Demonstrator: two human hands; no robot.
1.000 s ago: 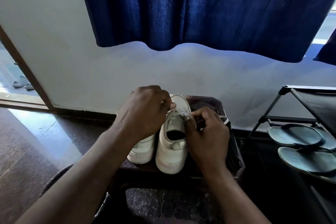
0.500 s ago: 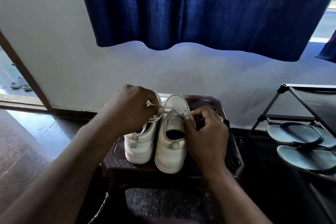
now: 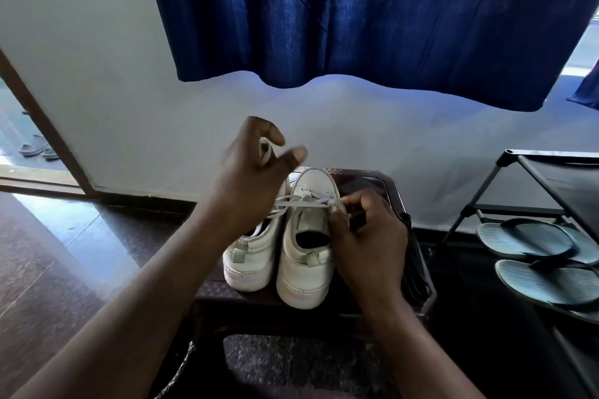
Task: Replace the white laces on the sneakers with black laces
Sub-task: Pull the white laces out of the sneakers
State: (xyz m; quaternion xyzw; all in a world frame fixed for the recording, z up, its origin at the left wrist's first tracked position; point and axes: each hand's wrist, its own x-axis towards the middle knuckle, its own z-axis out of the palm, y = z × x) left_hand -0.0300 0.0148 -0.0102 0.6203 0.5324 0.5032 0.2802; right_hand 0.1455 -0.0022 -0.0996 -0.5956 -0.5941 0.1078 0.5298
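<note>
Head view: the white lace (image 3: 304, 202) looks soft, light and limp. It runs across the top eyelets of the right sneaker (image 3: 306, 272), which stands touching the left sneaker (image 3: 251, 266) on the dark bench (image 3: 382, 185). The raised left hand (image 3: 246, 178) curls its fingers round the lace's end, and the right hand (image 3: 366, 243) pinches the lace at an eyelet. It is best gripped close to the eyelet, because a long pull may snag.

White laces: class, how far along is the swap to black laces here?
Done: nothing finished. In hand: the left hand and right hand hold the right sneaker's white lace, partly undone. Left: unlace the left sneaker, thread black laces into both.
</note>
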